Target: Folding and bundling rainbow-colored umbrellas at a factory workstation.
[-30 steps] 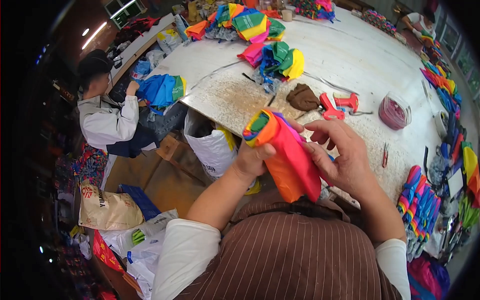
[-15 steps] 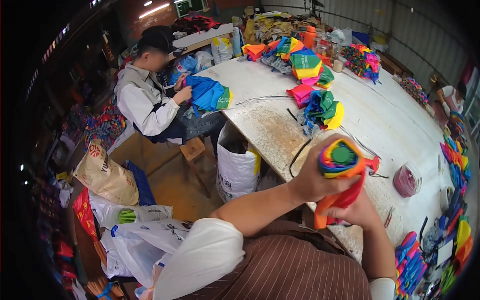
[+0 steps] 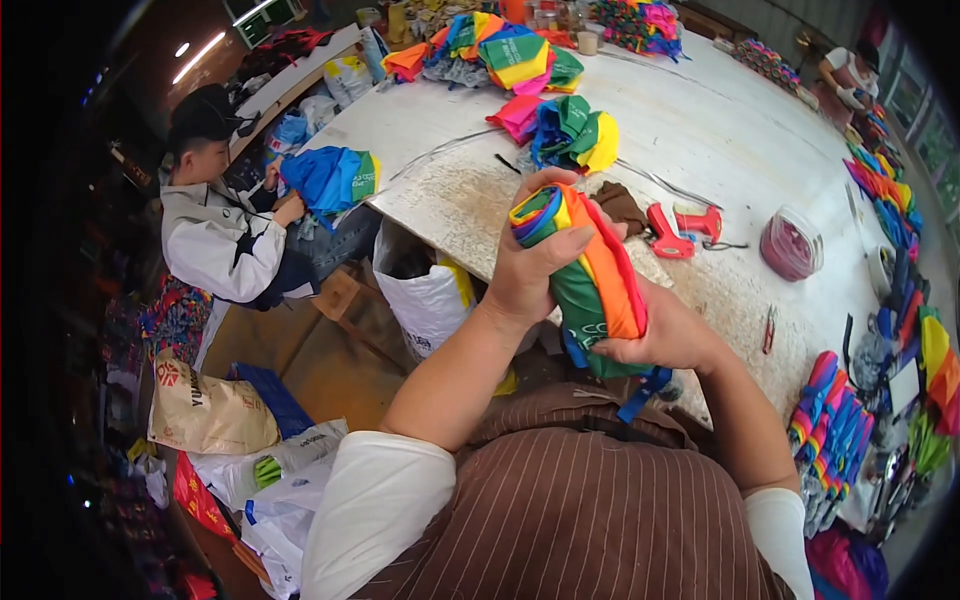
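A rolled rainbow-coloured umbrella (image 3: 592,290) is held in front of my chest, over the near table edge. My left hand (image 3: 528,262) grips its upper end, fingers wrapped round it and thumb across the fabric. My right hand (image 3: 672,325) closes round the lower right side, thumb pressed on the green panel. A blue strap (image 3: 643,395) hangs at the lower end. Beyond my hands lie a brown cloth (image 3: 618,207) and a red gun-shaped tool (image 3: 682,230). Another loosely folded umbrella (image 3: 575,135) rests farther back on the white table (image 3: 740,130).
A co-worker (image 3: 225,215) at the left handles a blue and green umbrella (image 3: 328,183). A clear tub (image 3: 790,247) and a small red-handled tool (image 3: 769,330) lie to the right. Folded umbrellas (image 3: 830,425) are piled at lower right. White sacks (image 3: 425,300) stand by the table.
The umbrella has turned from its end facing me to showing its long side, and its loose flap is now wrapped round. My right hand has moved up its side. The view has shifted.
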Demonstrator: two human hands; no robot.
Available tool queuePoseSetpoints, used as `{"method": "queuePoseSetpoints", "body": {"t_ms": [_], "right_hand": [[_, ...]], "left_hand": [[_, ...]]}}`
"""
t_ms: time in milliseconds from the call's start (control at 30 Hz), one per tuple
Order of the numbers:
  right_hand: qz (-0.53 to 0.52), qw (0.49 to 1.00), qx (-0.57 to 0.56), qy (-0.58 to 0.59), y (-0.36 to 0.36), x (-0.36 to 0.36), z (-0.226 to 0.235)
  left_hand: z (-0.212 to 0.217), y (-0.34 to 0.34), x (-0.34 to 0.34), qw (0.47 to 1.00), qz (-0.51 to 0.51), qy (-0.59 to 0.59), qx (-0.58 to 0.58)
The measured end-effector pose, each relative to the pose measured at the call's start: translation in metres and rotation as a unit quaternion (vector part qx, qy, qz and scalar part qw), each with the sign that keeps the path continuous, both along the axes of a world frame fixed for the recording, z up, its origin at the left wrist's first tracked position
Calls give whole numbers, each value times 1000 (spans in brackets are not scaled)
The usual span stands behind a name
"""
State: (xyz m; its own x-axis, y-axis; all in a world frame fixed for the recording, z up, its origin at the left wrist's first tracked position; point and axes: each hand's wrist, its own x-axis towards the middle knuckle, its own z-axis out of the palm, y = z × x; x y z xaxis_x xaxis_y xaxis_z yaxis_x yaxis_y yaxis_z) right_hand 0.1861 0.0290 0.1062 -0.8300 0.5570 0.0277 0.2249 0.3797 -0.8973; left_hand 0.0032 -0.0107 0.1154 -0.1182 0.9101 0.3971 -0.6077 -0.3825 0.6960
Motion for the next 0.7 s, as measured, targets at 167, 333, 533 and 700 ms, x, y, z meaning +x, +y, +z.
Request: {"method": "queuePoseSetpoints", "body": {"t_ms": [167, 333, 533, 700], "right_hand": [[-121, 954, 274, 28, -12, 16, -27], [-170, 917, 360, 21, -41, 20, -24], [-216, 969, 105, 60, -44, 23, -49], [-181, 962, 204, 37, -28, 27, -68]], "left_hand": [[-17, -4, -1, 999, 33, 14, -26], [-37, -9, -1, 994, 86, 3, -71], [-43, -14, -7, 995, 50, -30, -81], [-45, -15, -12, 991, 70, -44, -105]]}}
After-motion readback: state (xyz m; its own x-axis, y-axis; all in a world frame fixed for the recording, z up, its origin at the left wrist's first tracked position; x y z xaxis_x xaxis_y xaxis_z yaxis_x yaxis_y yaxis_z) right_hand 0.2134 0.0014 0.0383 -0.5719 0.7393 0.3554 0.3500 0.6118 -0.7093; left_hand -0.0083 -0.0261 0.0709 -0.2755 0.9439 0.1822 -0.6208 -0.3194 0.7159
